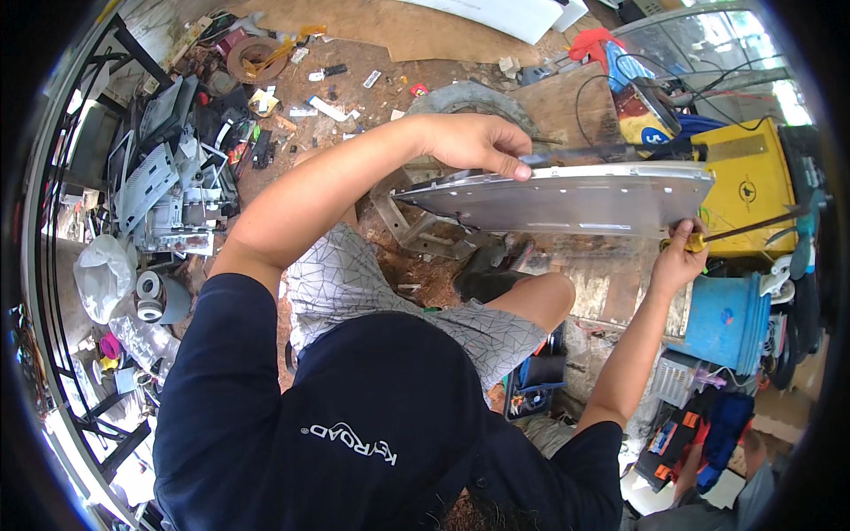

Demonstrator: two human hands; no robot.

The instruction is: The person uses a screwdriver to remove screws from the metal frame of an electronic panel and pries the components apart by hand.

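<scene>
A thin, flat display panel point(567, 208) with a grey metal back and a pale rim is held tilted above my knees. My left hand point(478, 143) is closed on its upper edge, the thumb on the rim. Behind that edge runs a dark strip point(611, 156). At the panel's lower right corner, my right hand point(680, 264) is closed around the yellow handle of a screwdriver point(696, 242), whose shaft points right, away from the panel. The right fingertips are close to the panel corner; whether they press on it I cannot tell.
A yellow box point(748, 181) and a blue bucket point(724, 323) stand at right. Metal scrap point(168, 190) is piled at left. Small parts litter the dirt floor around a round grey rim point(469, 99). An orange-and-black toolbox point(668, 447) sits lower right, beside another person's sleeve point(757, 496).
</scene>
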